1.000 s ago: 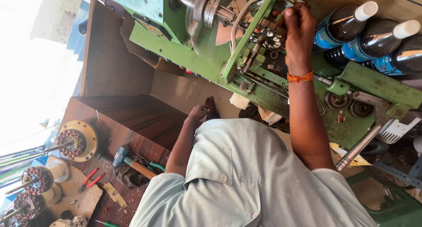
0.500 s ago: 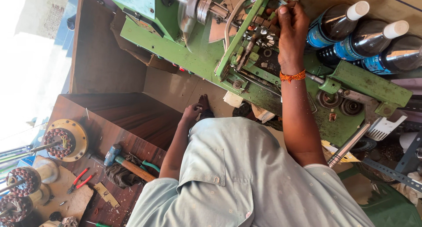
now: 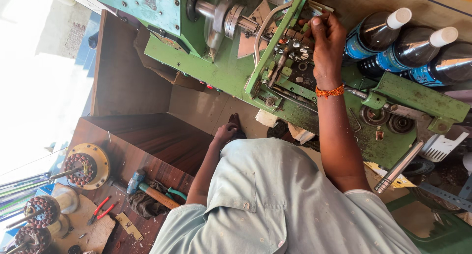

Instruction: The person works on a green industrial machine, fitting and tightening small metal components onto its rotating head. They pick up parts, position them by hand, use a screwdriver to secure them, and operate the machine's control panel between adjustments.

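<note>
Wooden desk [image 3: 147, 150], lower left corner: two round motor cores wound with copper wire, one [image 3: 84, 164] in a yellow ring, one [image 3: 42, 208] near the left edge. Beside them lie red-handled pliers [image 3: 101, 209]. A hammer [image 3: 147, 189] with a blue head and wooden handle lies on a dark rag [image 3: 142, 205] at the desk's near edge.

Left hand [image 3: 227, 132]: lowered below the machine, just past the desk's right edge, fingers curled down on a dark object. The picture does not show whether it has hold of it.

Green machine [image 3: 221, 72]: a painted metal base runs from upper left to lower right, worn and oil-stained. A steel shaft with a disc [image 3: 219, 15] projects from the blue-green housing at the top. A slanted green bar [image 3: 278, 42] crosses a cluster of small metal parts, screws and levers. A grey rod [image 3: 399, 166] sticks out at the lower right.

Right hand [image 3: 327, 40]: on that cluster, right of the green bar, fingers closed in a pinch on a small part at its top. An orange thread band [image 3: 329, 91] circles the wrist.

Bottles, upper right: three dark bottles lie side by side behind the machine, the first [image 3: 373, 30], second [image 3: 410, 50] and third [image 3: 442, 67]. Each holds dark liquid and carries a blue label; white caps, closed, show on the first two.
</note>
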